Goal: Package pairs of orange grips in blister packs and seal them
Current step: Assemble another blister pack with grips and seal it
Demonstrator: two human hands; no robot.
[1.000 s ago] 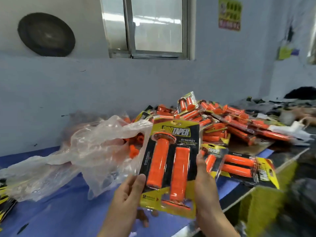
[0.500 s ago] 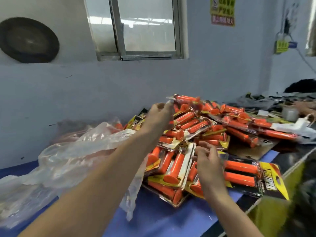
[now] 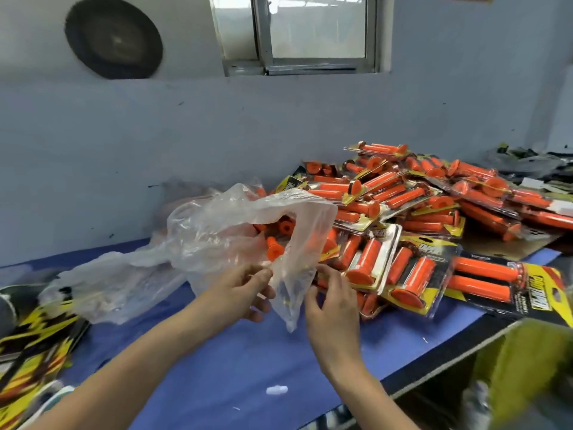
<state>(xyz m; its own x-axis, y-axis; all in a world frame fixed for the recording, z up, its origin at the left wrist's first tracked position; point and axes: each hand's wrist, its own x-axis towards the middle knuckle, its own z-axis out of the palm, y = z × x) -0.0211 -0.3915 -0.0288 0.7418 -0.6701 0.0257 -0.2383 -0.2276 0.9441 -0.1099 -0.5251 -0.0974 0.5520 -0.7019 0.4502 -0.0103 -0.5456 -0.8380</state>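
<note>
A crumpled clear plastic bag (image 3: 217, 237) lies on the blue table (image 3: 235, 352), with loose orange grips (image 3: 274, 248) showing inside it. My left hand (image 3: 245, 293) pinches the bag's hanging edge at its opening. My right hand (image 3: 333, 305) is just right of that flap, fingers curled at the bag's edge; whether it grips the plastic is unclear. A heap of sealed blister packs (image 3: 412, 200) with orange grips on yellow-black cards fills the table's right side. One sealed pack (image 3: 508, 283) lies flat near the right edge.
Yellow-black printed cards (image 3: 34, 346) lie stacked at the left edge. A grey wall runs behind the table. The table's front edge (image 3: 440, 364) cuts diagonally at lower right, with a yellow-green object (image 3: 527, 373) below it. A small white scrap (image 3: 277, 390) lies on the blue surface.
The pack I held a second ago is gone from my hands. My left hand came back from the heap's top, and both hands now meet at the plastic bag.
</note>
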